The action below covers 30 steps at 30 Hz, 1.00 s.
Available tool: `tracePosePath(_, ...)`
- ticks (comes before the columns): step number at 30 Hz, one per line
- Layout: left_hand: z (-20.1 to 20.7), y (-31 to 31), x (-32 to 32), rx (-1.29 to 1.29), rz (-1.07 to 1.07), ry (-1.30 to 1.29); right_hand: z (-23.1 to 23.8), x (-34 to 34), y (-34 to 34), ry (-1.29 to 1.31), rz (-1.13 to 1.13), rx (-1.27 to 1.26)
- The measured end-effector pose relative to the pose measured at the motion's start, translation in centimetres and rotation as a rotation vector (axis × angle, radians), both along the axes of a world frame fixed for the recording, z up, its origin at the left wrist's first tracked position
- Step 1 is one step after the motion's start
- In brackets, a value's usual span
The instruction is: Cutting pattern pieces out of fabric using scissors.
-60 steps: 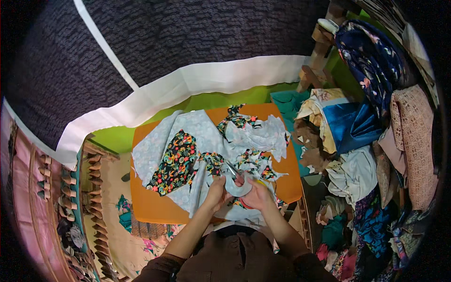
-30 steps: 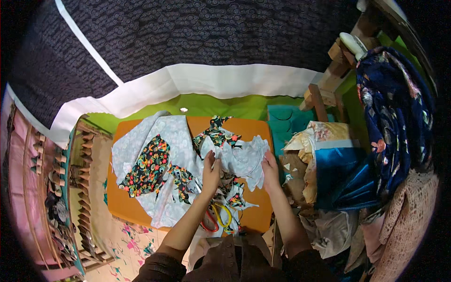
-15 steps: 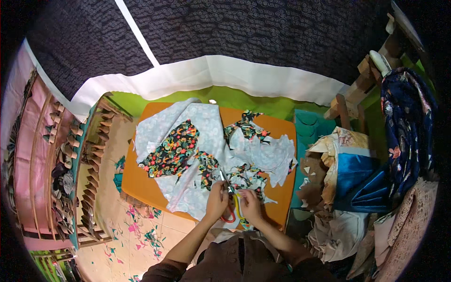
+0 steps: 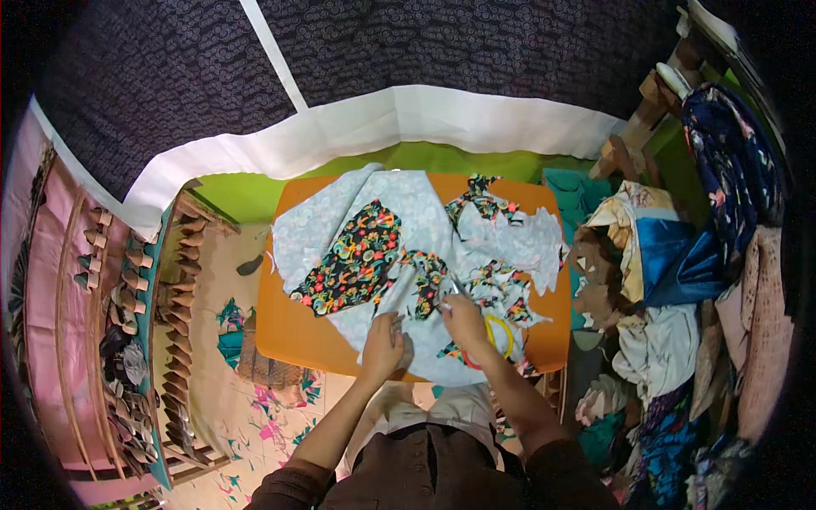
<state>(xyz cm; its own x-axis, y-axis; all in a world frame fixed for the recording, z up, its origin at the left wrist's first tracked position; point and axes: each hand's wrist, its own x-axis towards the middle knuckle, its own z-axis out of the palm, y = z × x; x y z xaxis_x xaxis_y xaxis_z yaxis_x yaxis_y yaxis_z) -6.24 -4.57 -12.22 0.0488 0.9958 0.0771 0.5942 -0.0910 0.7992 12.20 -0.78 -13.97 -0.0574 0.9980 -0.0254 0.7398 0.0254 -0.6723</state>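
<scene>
A large piece of black floral fabric [image 4: 353, 259], its pale reverse side partly turned up, lies spread over the orange table. At its near edge, my left hand [image 4: 384, 344] is closed with the fingertips pinching the cloth. To the right, my right hand [image 4: 464, 323] is closed around scissors [image 4: 500, 333] with yellow and red handles. Their handle loops stick out beside the wrist, and part of the blades shows beyond the fingers. Jagged floral offcuts [image 4: 501, 289] lie close to the right hand.
The orange table [image 4: 285, 336] stands before a dark patterned curtain [image 4: 476, 51]. A rack of shoe-shaped forms [image 4: 174, 340] is on the left. Folded cloths [image 4: 671, 255] and hanging fabric [image 4: 735, 161] crowd the right. Colourful scraps [image 4: 270, 416] litter the floor.
My hands have moved apart: the left away from the scissors, the right further right with them. The scissors' handles now lie outside the right wrist. The whole view has shifted.
</scene>
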Motion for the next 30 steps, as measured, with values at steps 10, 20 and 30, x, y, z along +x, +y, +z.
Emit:
tracePosePath(10, -0.4, 0.2, -3.2, -0.082, -0.258, 0.028, 4.2, 2.1, 1.9, 0.709, -0.467, 0.047)
tracePosePath(20, 1.0, 3.1, -0.9, -0.519, -0.293, -0.545, 8.2, 2.3, 0.7, 0.787, -0.168, -0.205)
tracePosePath(30, 2.7, 4.9, 2.5, -0.721, -0.176, -1.015, 6.8, 2.6, -1.0, 0.278, 0.196, -0.1)
